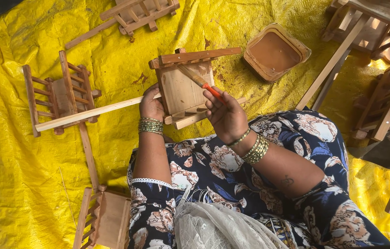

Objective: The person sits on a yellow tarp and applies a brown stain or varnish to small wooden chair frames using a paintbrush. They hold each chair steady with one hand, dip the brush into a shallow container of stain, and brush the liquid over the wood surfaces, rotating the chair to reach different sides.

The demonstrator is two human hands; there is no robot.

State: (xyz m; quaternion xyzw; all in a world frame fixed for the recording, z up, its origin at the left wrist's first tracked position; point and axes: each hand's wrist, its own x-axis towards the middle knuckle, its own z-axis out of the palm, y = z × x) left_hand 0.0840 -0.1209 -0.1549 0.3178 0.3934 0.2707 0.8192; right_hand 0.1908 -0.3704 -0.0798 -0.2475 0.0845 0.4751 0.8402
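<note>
Head view had your left hand (151,105) gripping the small unpainted wooden chair-like piece (183,87) over your lap, right hand (225,115) pinching the orange-handled brush (202,84) on it. Loose grip and it could've tipped, smearing onto the yellow tarp (15,175).

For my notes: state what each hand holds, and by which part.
Left hand grips the small wooden rack by its left edge; right hand pinches the orange-handled brush by its handle.

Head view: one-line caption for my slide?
Left hand steadies a small wooden piece; right hand holds a brush on it.
</note>
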